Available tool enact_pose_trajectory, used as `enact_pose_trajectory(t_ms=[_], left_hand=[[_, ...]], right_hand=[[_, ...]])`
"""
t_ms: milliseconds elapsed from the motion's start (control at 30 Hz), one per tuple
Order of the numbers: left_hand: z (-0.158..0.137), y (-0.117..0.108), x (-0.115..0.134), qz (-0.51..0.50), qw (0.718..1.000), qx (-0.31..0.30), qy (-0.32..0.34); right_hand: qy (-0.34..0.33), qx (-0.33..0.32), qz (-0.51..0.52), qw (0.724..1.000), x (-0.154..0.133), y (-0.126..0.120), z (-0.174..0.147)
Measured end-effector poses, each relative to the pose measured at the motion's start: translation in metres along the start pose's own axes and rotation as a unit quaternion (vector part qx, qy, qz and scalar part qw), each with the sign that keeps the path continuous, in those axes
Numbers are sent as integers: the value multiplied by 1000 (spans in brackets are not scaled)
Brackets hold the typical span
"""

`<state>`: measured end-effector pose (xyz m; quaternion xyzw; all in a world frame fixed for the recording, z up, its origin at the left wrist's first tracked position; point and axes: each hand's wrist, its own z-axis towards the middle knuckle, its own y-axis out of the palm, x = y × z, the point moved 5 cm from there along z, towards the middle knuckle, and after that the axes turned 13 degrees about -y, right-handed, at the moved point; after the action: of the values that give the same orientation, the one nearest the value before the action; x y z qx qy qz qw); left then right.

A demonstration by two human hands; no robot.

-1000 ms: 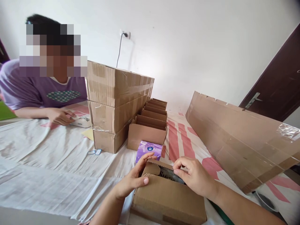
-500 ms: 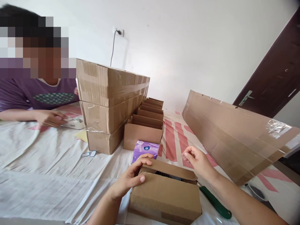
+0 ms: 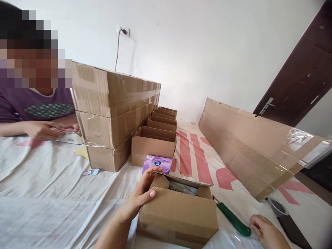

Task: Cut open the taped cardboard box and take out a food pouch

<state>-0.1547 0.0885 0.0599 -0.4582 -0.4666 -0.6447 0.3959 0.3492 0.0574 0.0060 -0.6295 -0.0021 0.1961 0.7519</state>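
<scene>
A small brown cardboard box (image 3: 178,211) lies in front of me, its top flap raised at the back. Through the gap I see a grey-white plastic package (image 3: 183,187) with dark print. My left hand (image 3: 142,193) grips the box's left end, thumb on the top edge and fingers behind. Right of the box lies a tool with a green handle (image 3: 234,219), its metal end partly behind the box. Just beyond the handle's near end is my right hand (image 3: 268,231), closed with curled fingers; whether anything is in them is hidden.
Behind the box lies a purple tissue pack (image 3: 157,164) before a row of open cartons (image 3: 153,148). Stacked taped boxes (image 3: 95,131) stand left, a large cardboard panel (image 3: 254,145) right. A clear round container (image 3: 278,206) sits beside the panel. Another person's hand (image 3: 43,130) works at far left.
My right hand has moved from behind the box down to the right, near the green handle. The box flap stands wider apart, showing the package. The view has shifted slightly.
</scene>
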Motion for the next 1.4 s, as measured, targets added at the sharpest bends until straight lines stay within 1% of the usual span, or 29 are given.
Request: enact_pose_trajectory(t_ms=[100, 167, 233, 300, 400, 467, 500, 533, 567, 633, 700, 733, 833, 967, 1033, 1100, 1167, 1233, 1333, 1400], left_hand=[[1, -3, 4, -9, 999, 46, 21], [-1, -6, 9, 2, 996, 74, 40], [-5, -8, 15, 44, 994, 82, 53], [-10, -6, 21, 103, 991, 65, 47], [-18, 3, 26, 180, 983, 4, 33], [-21, 8, 26, 199, 979, -27, 21], [-22, 9, 24, 190, 981, -29, 14], [-22, 8, 22, 168, 986, -24, 6], [-21, 5, 19, 135, 991, -13, 0], [-20, -5, 15, 58, 998, 21, -5], [-20, -19, 12, -10, 998, 63, -5], [-20, -26, 11, -36, 996, 82, -3], [-22, -41, 14, -84, 990, 116, 6], [-22, -45, 17, -106, 988, 106, 19], [-21, -45, 17, -104, 990, 96, 25], [-20, -45, 16, -99, 991, 90, 31], [-20, -44, 16, -98, 990, 89, 40], [-20, -43, 16, -101, 990, 87, 54], [-21, -42, 17, -100, 988, 79, 83], [-22, -43, 17, -94, 987, 81, 99]], right_hand=[[-2, -20, 52, 998, 1, 15, -17], [-5, -24, 70, 997, -1, 17, -22], [-6, -36, 75, 997, -4, 16, -24], [-5, -57, 78, 995, -5, 14, -25], [-11, -88, 74, 993, -6, 11, -26], [-12, -103, 69, 992, -5, 9, -25], [-2, -99, 63, 993, -4, 8, -23], [14, -82, 53, 995, -3, 4, -21], [32, -52, 40, 997, -3, -1, -18], [48, 33, 13, 998, -13, -13, -11], [17, 102, 9, 995, -36, -23, -1], [-9, 120, 23, 992, -51, -25, 4], [-91, 138, 88, 982, -103, -27, 20], [-161, 115, 221, 955, -170, -18, 41], [-177, 94, 304, 931, -196, -9, 50], [-177, 79, 393, 899, -214, 3, 57], [-162, 87, 470, 863, -222, 18, 61], [-138, 97, 521, 837, -222, 32, 64], [-91, 84, 568, 814, -219, 48, 67], [-60, 67, 597, 797, -220, 51, 69]])
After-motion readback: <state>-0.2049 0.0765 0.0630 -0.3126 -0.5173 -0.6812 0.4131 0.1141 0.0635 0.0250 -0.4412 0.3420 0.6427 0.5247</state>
